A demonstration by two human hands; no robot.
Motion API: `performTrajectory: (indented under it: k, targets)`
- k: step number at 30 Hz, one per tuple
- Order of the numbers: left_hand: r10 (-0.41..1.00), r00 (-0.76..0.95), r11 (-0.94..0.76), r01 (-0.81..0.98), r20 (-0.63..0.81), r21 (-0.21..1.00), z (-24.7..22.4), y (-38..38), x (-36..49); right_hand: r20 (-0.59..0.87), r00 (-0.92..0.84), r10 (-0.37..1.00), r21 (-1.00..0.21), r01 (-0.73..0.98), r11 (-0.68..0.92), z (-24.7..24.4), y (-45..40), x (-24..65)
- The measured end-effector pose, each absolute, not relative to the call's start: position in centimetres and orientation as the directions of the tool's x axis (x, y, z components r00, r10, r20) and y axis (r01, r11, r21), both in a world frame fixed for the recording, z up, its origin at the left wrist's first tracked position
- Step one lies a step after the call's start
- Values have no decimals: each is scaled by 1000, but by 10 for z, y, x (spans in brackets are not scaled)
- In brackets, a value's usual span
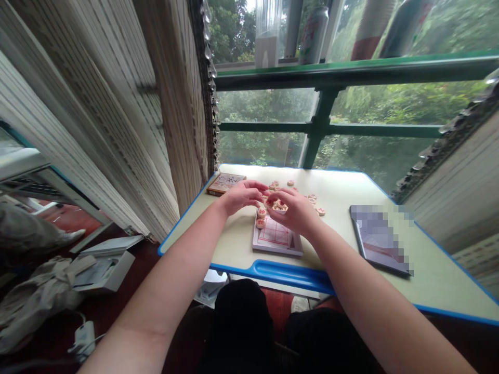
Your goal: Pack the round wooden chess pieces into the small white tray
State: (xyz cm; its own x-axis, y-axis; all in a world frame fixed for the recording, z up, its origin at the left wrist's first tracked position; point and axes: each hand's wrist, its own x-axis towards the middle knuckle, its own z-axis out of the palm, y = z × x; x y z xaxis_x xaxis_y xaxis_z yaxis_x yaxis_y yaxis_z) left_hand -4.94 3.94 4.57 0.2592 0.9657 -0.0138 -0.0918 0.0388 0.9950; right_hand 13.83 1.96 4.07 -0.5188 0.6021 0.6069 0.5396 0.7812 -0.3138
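Observation:
My right hand point(292, 209) pinches a round wooden Chinese chess piece point(268, 204) above the far left part of a shallow box tray point(277, 250). Red grid lines mark the tray's floor. Along its left side lie two pieces with red characters, a nearer piece point(261, 223) and a farther piece point(261, 212). Just left of the held piece is my left hand point(245, 197), its fingers spread and apparently holding nothing. My fingers partly cover more pieces at the tray's far end. Several loose pieces lie behind and right of my hands, among them one piece point(290, 183).
A flat box lid point(226, 183) lies at the table's far left. To the right rests a dark tablet point(380, 241), partly pixelated. The cream table point(335, 234) has a blue edge with a groove in front. A can point(313, 34) and cups stand on the window ledge.

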Motion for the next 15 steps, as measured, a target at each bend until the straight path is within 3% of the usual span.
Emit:
performTrajectory:
  k: [5,9,15]
  targets:
    - [998,-39,-62,-158,57,985,47,49,-56,440,-637,632,-352,525,775,45,10,138]
    - [998,-35,-61,-102,57,993,47,50,-60,344,-697,629,-306,551,777,38,6,134]
    - [998,58,-33,24,32,999,40,45,-47,331,-720,610,-221,569,792,37,0,130]
